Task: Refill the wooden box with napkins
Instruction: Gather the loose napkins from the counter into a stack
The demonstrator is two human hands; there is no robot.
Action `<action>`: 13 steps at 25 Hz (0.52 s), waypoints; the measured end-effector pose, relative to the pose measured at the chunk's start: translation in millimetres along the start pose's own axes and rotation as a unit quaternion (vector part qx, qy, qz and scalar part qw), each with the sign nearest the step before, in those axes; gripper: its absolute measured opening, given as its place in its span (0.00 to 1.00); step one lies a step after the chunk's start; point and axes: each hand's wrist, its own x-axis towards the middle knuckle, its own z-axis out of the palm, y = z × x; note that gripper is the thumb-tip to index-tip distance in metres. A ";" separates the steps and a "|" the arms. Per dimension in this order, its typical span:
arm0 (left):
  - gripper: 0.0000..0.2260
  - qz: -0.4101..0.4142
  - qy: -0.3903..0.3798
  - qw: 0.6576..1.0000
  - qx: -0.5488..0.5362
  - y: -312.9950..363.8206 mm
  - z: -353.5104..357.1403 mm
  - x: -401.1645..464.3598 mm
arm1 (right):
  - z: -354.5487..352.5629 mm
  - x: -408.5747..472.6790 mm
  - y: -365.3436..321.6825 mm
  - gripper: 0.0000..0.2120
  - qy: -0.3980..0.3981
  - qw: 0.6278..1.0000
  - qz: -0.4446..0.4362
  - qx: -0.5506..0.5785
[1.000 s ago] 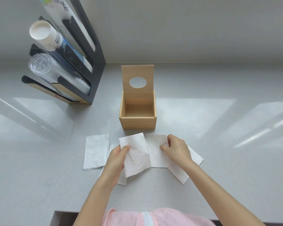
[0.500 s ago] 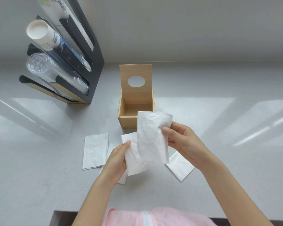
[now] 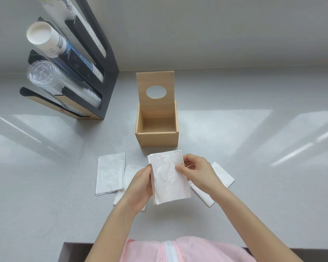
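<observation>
A wooden box stands open on the grey counter, its lid with a round hole tipped up at the back; the inside looks bare. Just in front of it I hold a small stack of white napkins between both hands. My left hand grips its left edge and my right hand pinches its right edge. More folded napkins lie flat on the counter: one at the left, one partly under my left hand, and one under my right wrist.
A black and wood cup dispenser with paper cups and clear plastic cups stands at the back left against the wall. The counter's front edge runs near my body, with a pink garment below it.
My right hand lifted a napkin from the counter and laid it over the one in my left hand. Both hands now hold the two together as one stack.
</observation>
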 end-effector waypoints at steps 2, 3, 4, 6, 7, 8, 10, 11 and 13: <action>0.17 0.001 -0.001 1.000 -0.016 1.7 2.2 0.8 | -2.2 1.1 1.0 0.03 0.017 1.000 0.003 -0.013; 0.18 0.001 -0.005 1.000 -0.024 1.9 2.2 1.5 | -2.8 1.2 1.4 0.03 0.022 1.000 0.004 -0.018; 0.19 0.003 -0.012 0.999 -0.033 2.3 2.3 2.2 | -3.0 1.1 2.0 0.03 0.026 0.999 0.006 -0.020; 0.21 0.000 -0.028 0.999 -0.039 3.0 2.3 2.6 | -2.6 0.7 2.9 0.02 0.031 0.999 0.007 -0.022; 0.22 -0.003 -0.036 0.998 -0.041 2.8 2.2 2.6 | -2.1 0.1 2.9 0.02 0.031 0.999 0.007 -0.021; 0.23 -0.005 -0.044 0.998 -0.042 2.7 2.1 2.4 | -1.5 -0.3 3.3 0.03 0.031 0.999 0.006 -0.020; 0.22 -0.010 -0.051 0.998 -0.031 1.9 2.1 2.6 | -0.9 0.2 5.2 0.04 0.033 0.999 0.005 -0.021; 0.20 -0.009 -0.045 0.999 -0.013 0.4 1.9 3.0 | -0.7 0.7 6.4 0.04 0.035 0.999 0.005 -0.021; 0.15 -0.003 -0.015 1.000 0.022 -3.0 1.4 4.0 | -0.7 1.3 8.5 0.02 0.034 0.999 0.006 -0.018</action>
